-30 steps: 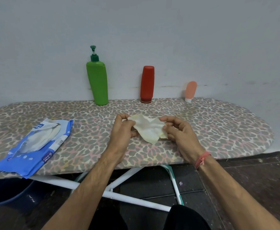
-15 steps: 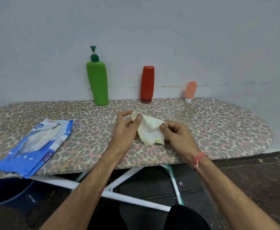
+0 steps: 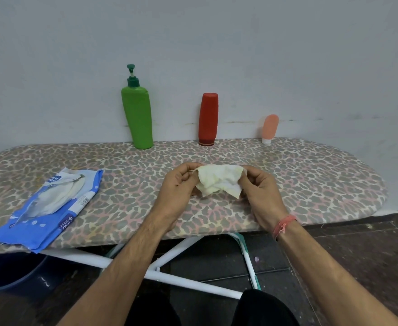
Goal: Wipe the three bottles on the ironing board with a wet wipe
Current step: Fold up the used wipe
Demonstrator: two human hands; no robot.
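The left hand and right hand each pinch an upper corner of the wipe, which hangs crumpled between them just above the near middle of the ironing board. The board has a leopard-print cover and stands on white legs over a dark floor, pushed up to a plain grey wall. A red thread circles the right wrist. A dark tub shows under the board's left end.

Half a second ago the hands were closer and the wipe bunched between them; now they have drawn apart and risen a little, stretching its top edge flat.

Along the far edge, well apart from the hands, stand the green bottle on the left, the red bottle in the middle, and the small pink bottle on the right. The blue wipes pack lies at the near left of the board.
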